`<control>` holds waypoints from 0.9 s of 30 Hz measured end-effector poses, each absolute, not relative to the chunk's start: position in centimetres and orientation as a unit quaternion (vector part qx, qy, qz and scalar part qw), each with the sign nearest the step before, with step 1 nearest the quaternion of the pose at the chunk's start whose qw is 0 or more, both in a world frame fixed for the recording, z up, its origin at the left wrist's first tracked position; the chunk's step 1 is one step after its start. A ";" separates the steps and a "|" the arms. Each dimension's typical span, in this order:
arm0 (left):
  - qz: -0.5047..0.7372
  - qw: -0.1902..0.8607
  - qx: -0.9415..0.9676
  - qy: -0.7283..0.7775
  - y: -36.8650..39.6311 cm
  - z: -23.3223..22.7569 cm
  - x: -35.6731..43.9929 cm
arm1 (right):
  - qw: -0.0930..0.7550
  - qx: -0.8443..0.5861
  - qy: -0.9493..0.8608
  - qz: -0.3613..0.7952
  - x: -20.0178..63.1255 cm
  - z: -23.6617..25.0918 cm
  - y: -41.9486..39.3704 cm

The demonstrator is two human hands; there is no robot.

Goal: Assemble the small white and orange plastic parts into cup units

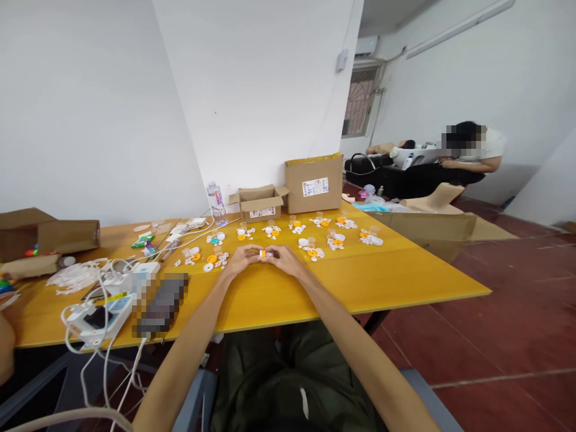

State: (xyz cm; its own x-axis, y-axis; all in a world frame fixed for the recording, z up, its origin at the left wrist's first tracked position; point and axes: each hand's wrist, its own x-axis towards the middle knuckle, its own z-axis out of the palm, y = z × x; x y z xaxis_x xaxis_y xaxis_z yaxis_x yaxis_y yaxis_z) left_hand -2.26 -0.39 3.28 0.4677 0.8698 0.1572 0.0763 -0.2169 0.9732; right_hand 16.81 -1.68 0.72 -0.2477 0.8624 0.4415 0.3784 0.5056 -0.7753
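Observation:
Above the front part of the table, my left hand and my right hand meet with bent fingers. Between them is a small white-and-orange plastic piece, gripped from both sides; its exact kind is too small to make out. To the left of my left hand lie a white ring and an orange ring among small white pieces. On the right, near my right hand, sits a group with an orange ring, white pieces and a clear cup.
Several similar groups of parts spread across the yellow table. Behind them stand an open carton, a closed carton and a bottle. Power strips, cables and a dark phone lie left. A person sits farther back.

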 end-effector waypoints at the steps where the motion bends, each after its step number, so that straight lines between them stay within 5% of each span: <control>1: 0.383 0.523 0.677 0.349 -0.4 3.3 -2.3 | 0.450 -0.417 -0.742 0.271 16.8 0.8 -1.7; 27: 0.388 0.504 0.675 0.373 -0.5 3.5 -1.7 | 0.486 -0.417 -0.734 0.225 16.4 0.8 -1.8</control>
